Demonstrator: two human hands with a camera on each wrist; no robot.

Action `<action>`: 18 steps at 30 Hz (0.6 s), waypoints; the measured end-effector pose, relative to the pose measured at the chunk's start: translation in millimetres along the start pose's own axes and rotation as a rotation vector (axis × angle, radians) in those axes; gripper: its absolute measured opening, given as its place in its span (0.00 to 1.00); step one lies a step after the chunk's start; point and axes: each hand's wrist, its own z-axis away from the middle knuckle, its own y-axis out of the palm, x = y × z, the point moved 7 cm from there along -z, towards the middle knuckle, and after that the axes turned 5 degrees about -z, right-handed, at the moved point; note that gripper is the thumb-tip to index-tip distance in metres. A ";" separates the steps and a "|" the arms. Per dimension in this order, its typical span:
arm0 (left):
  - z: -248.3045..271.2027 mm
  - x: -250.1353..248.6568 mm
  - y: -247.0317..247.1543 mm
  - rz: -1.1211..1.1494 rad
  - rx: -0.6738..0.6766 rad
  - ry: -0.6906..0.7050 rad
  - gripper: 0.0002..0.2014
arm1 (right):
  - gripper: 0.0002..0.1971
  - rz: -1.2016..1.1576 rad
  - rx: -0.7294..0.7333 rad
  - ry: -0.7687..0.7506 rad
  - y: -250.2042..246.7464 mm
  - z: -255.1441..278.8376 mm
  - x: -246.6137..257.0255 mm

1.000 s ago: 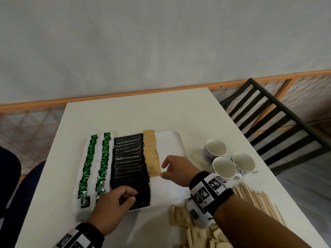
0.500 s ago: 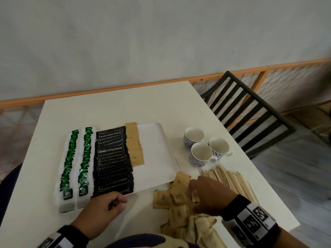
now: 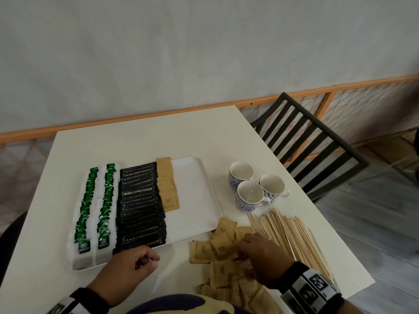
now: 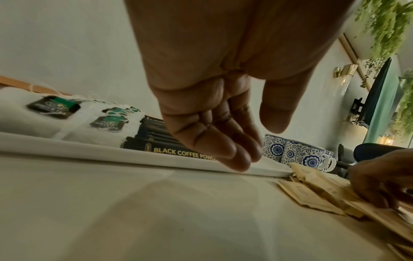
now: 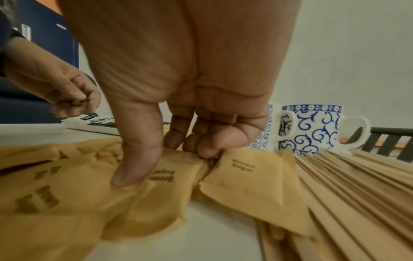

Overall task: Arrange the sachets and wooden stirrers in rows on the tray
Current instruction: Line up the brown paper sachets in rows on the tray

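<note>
On the counter (image 3: 127, 141) right of the tray (image 3: 195, 177), the right hand (image 3: 260, 257) pinches a brown sugar sachet (image 5: 170, 178) from the loose heap. Wooden stirrers (image 3: 292, 236) lie fanned, long axes pointing away toward the cups (image 3: 249, 196). The left hand (image 3: 127, 270) hangs loosely curled, holding nothing.

Loose sachets (image 3: 223, 248) right of tray (image 3: 197, 200)

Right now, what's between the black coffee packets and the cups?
In the head view, the short row of brown sugar sachets beside the black coffee packets, then bare white tray, then bare table before the cups.
</note>
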 end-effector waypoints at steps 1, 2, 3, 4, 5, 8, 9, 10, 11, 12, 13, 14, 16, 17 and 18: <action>0.3 0.3 -0.4 -0.001 -0.003 0.000 0.14 | 0.13 0.009 0.010 0.000 -0.6 -0.8 1.6; 0.7 0.3 -1.0 0.001 -0.007 -0.002 0.14 | 0.14 0.021 0.017 -0.004 -0.9 -1.5 2.7; 1.1 0.6 -1.2 0.001 -0.012 -0.003 0.14 | 0.15 0.038 0.016 -0.012 -0.8 -2.6 3.2; 1.4 0.7 -1.1 -0.004 -0.012 -0.003 0.14 | 0.16 0.060 0.018 -0.011 -0.6 -3.5 2.7; 1.4 0.9 -0.6 -0.010 -0.013 -0.002 0.15 | 0.17 0.068 0.030 -0.007 0.0 -4.4 2.2; 1.2 1.7 0.4 -0.022 -0.014 -0.007 0.14 | 0.16 0.124 0.049 -0.013 -0.8 -5.7 2.5; 1.0 1.9 0.6 -0.023 -0.012 -0.009 0.14 | 0.16 0.139 0.053 -0.017 -1.4 -6.3 2.4; 0.6 2.2 0.7 -0.024 -0.010 -0.010 0.14 | 0.16 0.143 0.053 -0.028 -2.2 -6.1 3.7; 0.4 2.5 0.7 -0.026 -0.008 -0.010 0.13 | 0.17 0.158 0.051 -0.039 -3.4 -5.7 5.7; 0.1 2.9 0.6 -0.025 -0.007 -0.013 0.12 | 0.18 0.152 0.052 -0.046 -2.7 -5.7 6.0; -0.2 3.5 0.4 -0.024 -0.005 -0.019 0.10 | 0.20 0.138 0.054 -0.053 -2.0 -5.8 5.4; -0.5 4.1 0.4 -0.024 -0.003 -0.025 0.08 | 0.22 0.106 0.039 -0.050 -2.5 -5.8 3.4; -0.5 5.4 0.9 -0.029 -0.002 -0.028 0.07 | 0.20 0.037 0.031 -0.052 -8.8 -3.4 2.8; -0.1 5.3 0.8 -0.026 -0.004 -0.027 0.07 | 0.20 0.015 0.023 -0.043 -12.7 -0.4 1.5; 0.2 4.9 0.6 -0.022 -0.004 -0.026 0.07 | 0.21 -0.035 0.043 -0.025 -14.7 4.3 -0.2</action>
